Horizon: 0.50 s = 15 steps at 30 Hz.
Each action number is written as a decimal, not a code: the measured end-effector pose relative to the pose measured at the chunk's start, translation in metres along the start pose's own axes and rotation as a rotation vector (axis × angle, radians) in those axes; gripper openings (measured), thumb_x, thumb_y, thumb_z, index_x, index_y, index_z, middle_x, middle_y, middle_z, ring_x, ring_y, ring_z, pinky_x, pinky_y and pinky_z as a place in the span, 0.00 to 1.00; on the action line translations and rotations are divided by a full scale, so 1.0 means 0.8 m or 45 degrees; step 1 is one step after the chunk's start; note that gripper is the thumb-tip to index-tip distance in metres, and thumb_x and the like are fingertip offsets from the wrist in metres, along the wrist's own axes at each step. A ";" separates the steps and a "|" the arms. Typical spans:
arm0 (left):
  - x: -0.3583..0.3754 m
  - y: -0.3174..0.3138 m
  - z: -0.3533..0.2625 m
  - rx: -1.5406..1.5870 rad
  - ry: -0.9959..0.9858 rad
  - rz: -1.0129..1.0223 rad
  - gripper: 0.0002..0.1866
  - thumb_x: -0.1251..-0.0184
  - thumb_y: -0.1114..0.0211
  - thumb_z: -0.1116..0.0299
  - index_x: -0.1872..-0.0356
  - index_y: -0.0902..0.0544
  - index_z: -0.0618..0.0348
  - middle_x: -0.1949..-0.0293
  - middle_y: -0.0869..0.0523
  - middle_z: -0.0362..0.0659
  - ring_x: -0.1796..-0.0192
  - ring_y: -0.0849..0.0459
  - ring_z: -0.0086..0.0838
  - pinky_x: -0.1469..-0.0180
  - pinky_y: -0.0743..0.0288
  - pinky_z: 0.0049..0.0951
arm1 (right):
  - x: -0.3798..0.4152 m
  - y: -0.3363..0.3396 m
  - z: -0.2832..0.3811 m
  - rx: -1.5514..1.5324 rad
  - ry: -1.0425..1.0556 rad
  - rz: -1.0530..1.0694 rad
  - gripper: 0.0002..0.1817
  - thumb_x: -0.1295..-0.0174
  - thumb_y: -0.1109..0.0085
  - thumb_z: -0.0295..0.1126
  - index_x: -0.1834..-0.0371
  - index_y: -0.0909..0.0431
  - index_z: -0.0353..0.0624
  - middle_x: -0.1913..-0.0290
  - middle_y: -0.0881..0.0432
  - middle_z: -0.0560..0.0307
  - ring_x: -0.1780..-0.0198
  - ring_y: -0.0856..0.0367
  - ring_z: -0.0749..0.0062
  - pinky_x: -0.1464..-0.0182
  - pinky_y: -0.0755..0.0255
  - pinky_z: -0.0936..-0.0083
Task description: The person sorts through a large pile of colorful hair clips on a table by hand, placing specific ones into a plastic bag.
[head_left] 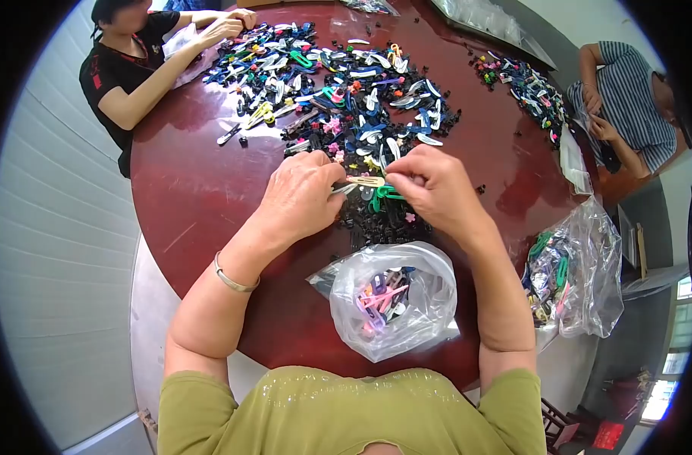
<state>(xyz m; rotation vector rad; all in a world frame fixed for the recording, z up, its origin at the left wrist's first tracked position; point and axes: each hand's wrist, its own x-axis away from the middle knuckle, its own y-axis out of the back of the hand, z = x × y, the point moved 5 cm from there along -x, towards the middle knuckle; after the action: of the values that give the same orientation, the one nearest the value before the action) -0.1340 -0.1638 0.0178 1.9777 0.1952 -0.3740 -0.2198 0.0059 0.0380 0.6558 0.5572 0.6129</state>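
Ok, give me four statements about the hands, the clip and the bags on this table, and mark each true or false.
1. Both hands, left hand and right hand, pinch a pale yellow hair clip. True.
2. The open plastic bag in front of the person is empty. False: it holds hair clips.
3. The table is dark red. True.
4. The left wrist is bare. False: it wears a bracelet.

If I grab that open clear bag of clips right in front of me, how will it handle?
The clear bag is thin, crinkled film, so it will probably sag and fold rather than hold shape. It holds only a few clips, so it is likely light. Its mouth gapes open, so tilting it may spill them onto the table.
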 end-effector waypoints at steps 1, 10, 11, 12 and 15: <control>0.000 -0.001 0.000 -0.004 -0.019 -0.002 0.08 0.47 0.29 0.70 0.65 0.14 0.59 0.66 0.17 0.45 0.56 0.17 0.42 0.52 0.24 0.40 | 0.001 -0.009 -0.007 0.080 -0.033 0.026 0.08 0.41 0.33 0.32 0.63 0.13 0.42 0.65 0.17 0.53 0.69 0.17 0.62 0.64 0.24 0.68; -0.001 -0.012 -0.004 0.044 -0.156 -0.126 0.05 0.46 0.31 0.72 0.70 0.16 0.60 0.68 0.17 0.45 0.63 0.17 0.43 0.57 0.24 0.40 | 0.000 -0.035 0.011 0.400 0.099 -0.048 0.07 0.45 0.32 0.35 0.68 0.15 0.45 0.65 0.20 0.53 0.63 0.17 0.55 0.62 0.22 0.61; -0.001 -0.011 -0.004 0.056 -0.150 -0.142 0.05 0.46 0.31 0.72 0.70 0.16 0.60 0.68 0.17 0.45 0.63 0.17 0.43 0.57 0.24 0.40 | 0.000 -0.035 0.012 0.397 0.092 -0.044 0.07 0.45 0.32 0.35 0.68 0.15 0.44 0.65 0.20 0.53 0.63 0.17 0.54 0.62 0.23 0.61; -0.001 -0.010 -0.004 0.067 -0.144 -0.159 0.05 0.46 0.31 0.71 0.70 0.17 0.60 0.68 0.17 0.46 0.63 0.17 0.43 0.58 0.24 0.40 | -0.001 -0.034 0.010 0.346 0.085 -0.048 0.07 0.45 0.32 0.34 0.69 0.15 0.44 0.65 0.20 0.54 0.64 0.17 0.57 0.63 0.23 0.63; -0.002 -0.009 -0.004 0.098 -0.146 -0.197 0.05 0.45 0.31 0.71 0.71 0.18 0.60 0.70 0.17 0.45 0.64 0.17 0.43 0.59 0.24 0.41 | -0.002 -0.026 -0.001 0.071 -0.016 -0.048 0.07 0.44 0.31 0.32 0.69 0.16 0.41 0.68 0.18 0.57 0.69 0.18 0.66 0.66 0.25 0.70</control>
<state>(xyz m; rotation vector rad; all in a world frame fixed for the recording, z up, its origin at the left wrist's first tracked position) -0.1371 -0.1581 0.0131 2.0157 0.2642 -0.6014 -0.2147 -0.0079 0.0235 0.7001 0.5753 0.5589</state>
